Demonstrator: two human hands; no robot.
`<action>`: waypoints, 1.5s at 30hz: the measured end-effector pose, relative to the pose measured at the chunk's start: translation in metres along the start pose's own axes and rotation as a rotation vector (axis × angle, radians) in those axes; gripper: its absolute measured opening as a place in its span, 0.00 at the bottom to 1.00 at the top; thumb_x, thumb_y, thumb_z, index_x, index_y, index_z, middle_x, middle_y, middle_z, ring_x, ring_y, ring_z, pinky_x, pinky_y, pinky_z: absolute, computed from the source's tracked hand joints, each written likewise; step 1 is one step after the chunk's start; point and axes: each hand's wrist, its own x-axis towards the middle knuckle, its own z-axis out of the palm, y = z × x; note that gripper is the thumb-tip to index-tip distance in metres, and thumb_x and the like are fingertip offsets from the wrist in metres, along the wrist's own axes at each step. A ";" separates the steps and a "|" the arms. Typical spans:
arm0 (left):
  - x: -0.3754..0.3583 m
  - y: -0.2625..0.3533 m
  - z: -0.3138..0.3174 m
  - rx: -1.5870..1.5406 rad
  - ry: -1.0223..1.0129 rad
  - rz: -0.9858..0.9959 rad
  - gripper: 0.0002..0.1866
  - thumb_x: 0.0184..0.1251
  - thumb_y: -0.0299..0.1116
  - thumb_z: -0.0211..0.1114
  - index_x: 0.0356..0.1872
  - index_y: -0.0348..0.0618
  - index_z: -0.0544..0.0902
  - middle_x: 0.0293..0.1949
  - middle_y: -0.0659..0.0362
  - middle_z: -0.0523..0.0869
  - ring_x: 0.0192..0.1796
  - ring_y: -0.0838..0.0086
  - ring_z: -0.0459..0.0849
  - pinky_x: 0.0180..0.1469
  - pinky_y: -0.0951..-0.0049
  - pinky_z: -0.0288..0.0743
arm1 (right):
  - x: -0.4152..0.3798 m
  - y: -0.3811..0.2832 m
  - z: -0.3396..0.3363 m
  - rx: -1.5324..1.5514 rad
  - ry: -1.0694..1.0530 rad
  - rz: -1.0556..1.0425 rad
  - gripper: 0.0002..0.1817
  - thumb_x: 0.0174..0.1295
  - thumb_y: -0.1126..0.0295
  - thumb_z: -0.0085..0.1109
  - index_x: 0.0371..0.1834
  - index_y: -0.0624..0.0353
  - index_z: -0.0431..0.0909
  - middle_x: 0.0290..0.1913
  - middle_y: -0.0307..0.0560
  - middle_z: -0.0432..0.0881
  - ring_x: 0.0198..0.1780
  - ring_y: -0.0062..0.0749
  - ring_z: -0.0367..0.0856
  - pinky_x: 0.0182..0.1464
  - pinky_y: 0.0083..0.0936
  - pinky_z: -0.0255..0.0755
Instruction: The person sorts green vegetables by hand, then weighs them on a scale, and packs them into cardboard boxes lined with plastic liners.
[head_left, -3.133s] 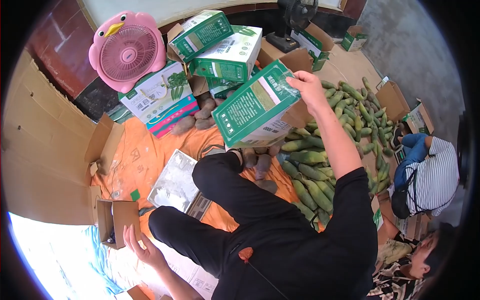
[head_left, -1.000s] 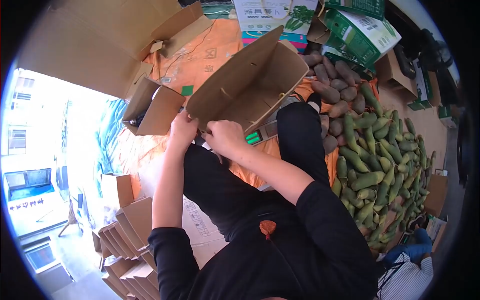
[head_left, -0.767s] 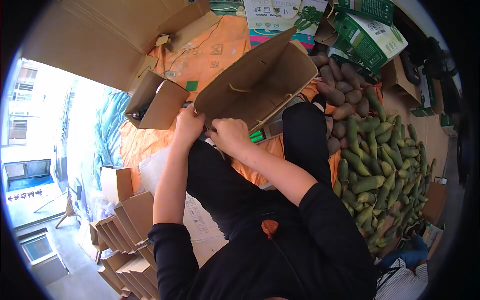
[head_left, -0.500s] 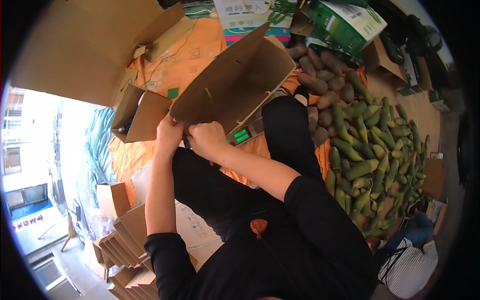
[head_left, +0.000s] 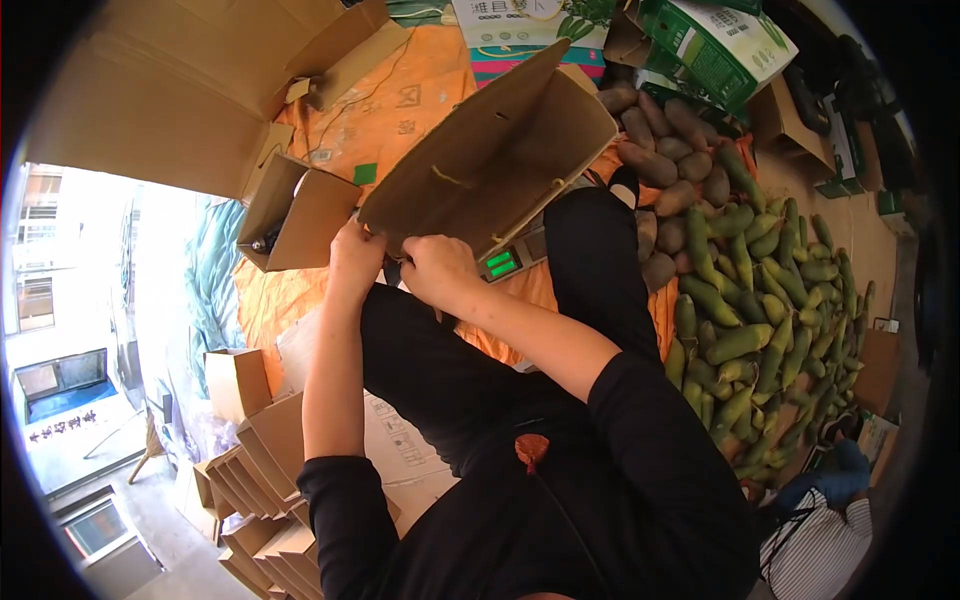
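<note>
In front of me an open cardboard box [head_left: 520, 150] stands tilted, with its long flap raised and yellowish cord loops along its sides. My left hand [head_left: 356, 260] is closed, its fingers pinching the near left corner of this box. Close beside it, my right hand [head_left: 440, 272] is curled into a closed grip at the box's near edge; what lies inside its fingers is hidden. A digital scale [head_left: 502, 262] with a lit green display shows next to the box's lower side. Left of my left hand sits a smaller open cardboard box [head_left: 322, 215] with a dark object inside.
Many green radishes [head_left: 740, 345] lie piled on the right, beside dark reddish-brown roots [head_left: 650, 165]. Printed boxes [head_left: 720, 45] stand at the back. Folded cardboard [head_left: 240, 490] is stacked at lower left. A person in a striped top [head_left: 815, 550] is at lower right.
The view has shifted slightly, moving the scene a little to the right. Both hands stay at the near edge of the box, with little change in their grip.
</note>
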 end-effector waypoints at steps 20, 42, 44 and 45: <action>-0.002 -0.002 0.004 0.099 0.029 0.039 0.10 0.43 0.27 0.64 0.27 0.30 0.76 0.19 0.51 0.79 0.23 0.65 0.79 0.31 0.64 0.72 | 0.002 -0.005 0.007 0.058 -0.001 0.038 0.06 0.51 0.71 0.55 0.28 0.58 0.82 0.30 0.54 0.84 0.37 0.47 0.84 0.42 0.40 0.71; -0.009 0.012 0.001 0.291 0.461 0.230 0.39 0.55 0.31 0.68 0.69 0.39 0.61 0.46 0.48 0.74 0.49 0.58 0.75 0.52 0.59 0.70 | -0.009 -0.009 -0.093 -0.001 0.108 -0.231 0.07 0.55 0.65 0.59 0.33 0.55 0.82 0.33 0.43 0.83 0.41 0.39 0.80 0.44 0.37 0.68; -0.021 0.035 0.006 0.341 0.446 0.347 0.39 0.56 0.31 0.69 0.69 0.39 0.61 0.46 0.48 0.75 0.50 0.57 0.75 0.54 0.57 0.68 | -0.016 0.008 -0.120 0.024 0.249 -0.253 0.07 0.55 0.64 0.60 0.33 0.53 0.83 0.33 0.42 0.83 0.41 0.39 0.80 0.44 0.38 0.70; -0.022 0.032 0.008 0.358 0.443 0.418 0.39 0.57 0.32 0.69 0.69 0.40 0.61 0.46 0.48 0.75 0.50 0.56 0.75 0.55 0.56 0.67 | -0.020 0.017 -0.135 0.039 0.325 -0.254 0.06 0.56 0.66 0.60 0.32 0.53 0.83 0.33 0.43 0.83 0.40 0.39 0.80 0.43 0.38 0.71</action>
